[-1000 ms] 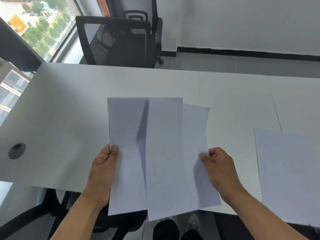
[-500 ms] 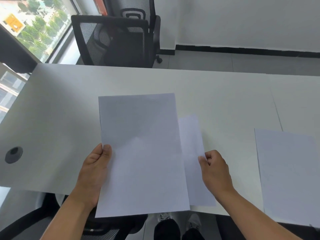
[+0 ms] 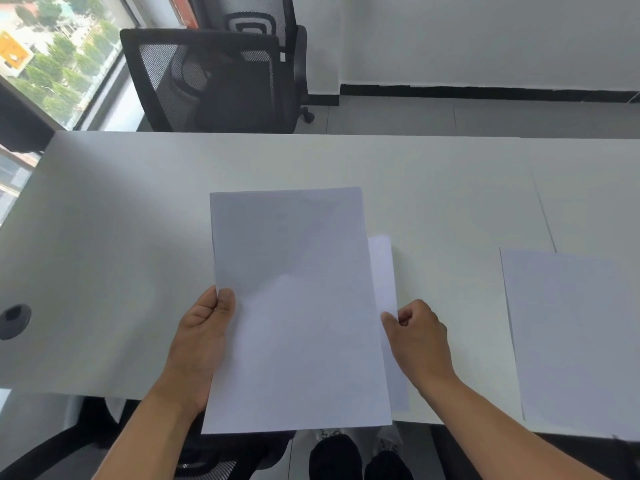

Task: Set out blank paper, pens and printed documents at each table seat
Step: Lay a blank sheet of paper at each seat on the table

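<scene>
I hold a stack of blank white paper (image 3: 294, 306) above the near edge of the white table (image 3: 433, 188). My left hand (image 3: 204, 334) grips the stack's left edge, thumb on top. My right hand (image 3: 417, 336) pinches the right edge of a lower sheet (image 3: 384, 271) that sticks out from under the stack on the right. Another blank sheet (image 3: 568, 337) lies flat on the table at the right. No pens or printed documents are in view.
A black mesh office chair (image 3: 207, 81) stands at the far side of the table, with a second one behind it. A round cable hole (image 3: 14, 320) is at the table's left. A window runs along the left. A black chair sits below the near edge.
The fanned sheets have been drawn together into one stack. My right hand has slid left toward the stack, and less of the lower sheet shows now.
</scene>
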